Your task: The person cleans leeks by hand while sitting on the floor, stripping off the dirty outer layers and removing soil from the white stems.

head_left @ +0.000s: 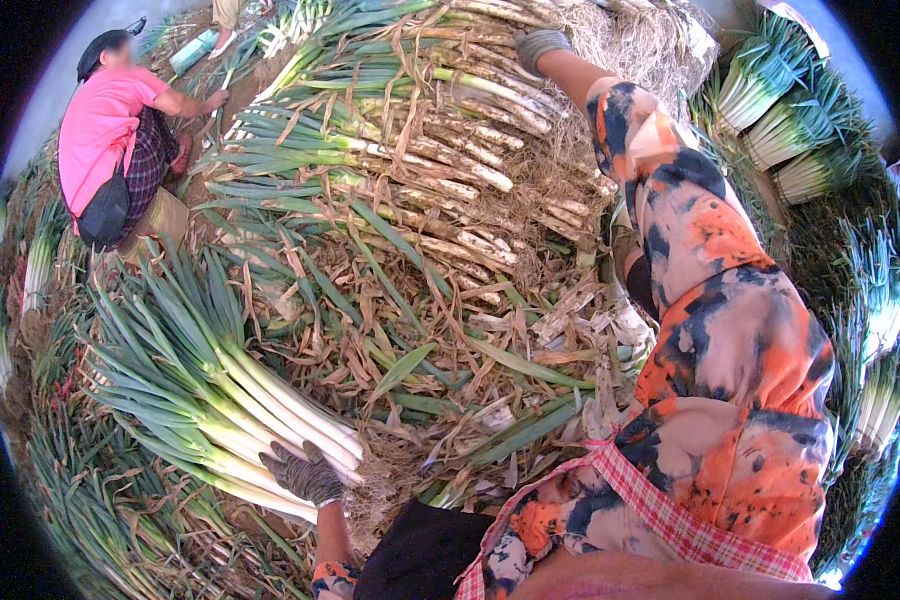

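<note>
My left hand [308, 473], in a dark grey striped glove, lies with fingers stretched over the white stalks of cleaned long green onions [255, 410]. These lie side by side, their green tops toward the far left and their roots near my wrist. My right arm reaches far forward in a patterned sleeve [705, 250]. At its end my gloved right hand [542, 48] is at the root side of a big heap of soil-covered green onions [460, 150]. How its fingers are set is too small to make out.
Dry leaves and peelings [420, 360] cover the ground before me. A person in a pink top [110, 120] sits at the far left. Bundled green onions [770, 90] stand at the far right, with more bundles [880, 400] along the right edge. Loose leaves [100, 500] lie at left.
</note>
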The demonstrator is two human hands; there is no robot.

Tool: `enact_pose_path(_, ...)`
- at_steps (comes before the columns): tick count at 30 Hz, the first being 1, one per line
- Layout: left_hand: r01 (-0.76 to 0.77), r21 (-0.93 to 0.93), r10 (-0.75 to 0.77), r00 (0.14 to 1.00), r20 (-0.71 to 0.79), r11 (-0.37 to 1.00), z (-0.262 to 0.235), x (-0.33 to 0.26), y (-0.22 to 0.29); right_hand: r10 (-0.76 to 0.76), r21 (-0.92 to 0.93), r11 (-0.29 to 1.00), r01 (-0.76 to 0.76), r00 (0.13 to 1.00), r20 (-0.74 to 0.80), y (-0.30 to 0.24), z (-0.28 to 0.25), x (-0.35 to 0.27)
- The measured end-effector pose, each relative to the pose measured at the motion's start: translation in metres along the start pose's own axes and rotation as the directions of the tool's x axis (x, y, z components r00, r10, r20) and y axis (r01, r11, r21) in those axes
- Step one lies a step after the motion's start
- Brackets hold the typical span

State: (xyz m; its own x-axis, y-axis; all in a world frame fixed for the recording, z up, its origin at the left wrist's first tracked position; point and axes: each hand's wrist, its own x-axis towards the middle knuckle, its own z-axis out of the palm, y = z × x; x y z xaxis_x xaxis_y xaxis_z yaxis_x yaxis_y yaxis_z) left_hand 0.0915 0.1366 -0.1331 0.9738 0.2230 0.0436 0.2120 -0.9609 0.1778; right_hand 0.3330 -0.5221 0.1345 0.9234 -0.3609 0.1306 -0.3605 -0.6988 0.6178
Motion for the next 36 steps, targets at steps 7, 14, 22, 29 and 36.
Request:
enact_pose_path(7, 0.020, -0.016, -0.020, 1.000, -0.002, 1.000, -0.013, 0.002, 0.008, -0.289, 0.485, 0.862, 0.146, 0.928, 0.234, -0.060, -0.049, -0.098)
enact_pose_path(14, -0.028, 0.117, 0.003, 0.978, 0.208, 0.993, -0.035, 0.012, 0.012, -0.462, 0.890, 0.447, -0.091, 0.828, 0.317, -0.106, 0.026, -0.309)
enact_pose_path(22, -0.241, -0.300, 0.355, 0.834, 0.423, 0.923, -0.106, 0.075, 0.019, -0.320, 0.937, -0.310, -0.160, 0.946, 0.055, -0.085, -0.068, -0.436)
enact_pose_path(29, -0.109, -0.900, 0.460, 0.881, 0.109, 0.422, -0.273, 0.001, 0.212, -0.322, 1.000, 0.015, -0.022, 0.946, 0.025, -0.053, -0.101, -0.497)
enact_pose_path(36, -0.399, -0.760, 0.263, 0.916, -0.303, 0.513, -0.287, 0.012, 0.283, -0.102, 0.992, 0.049, 0.116, 0.989, -0.111, -0.059, -0.106, -0.531)
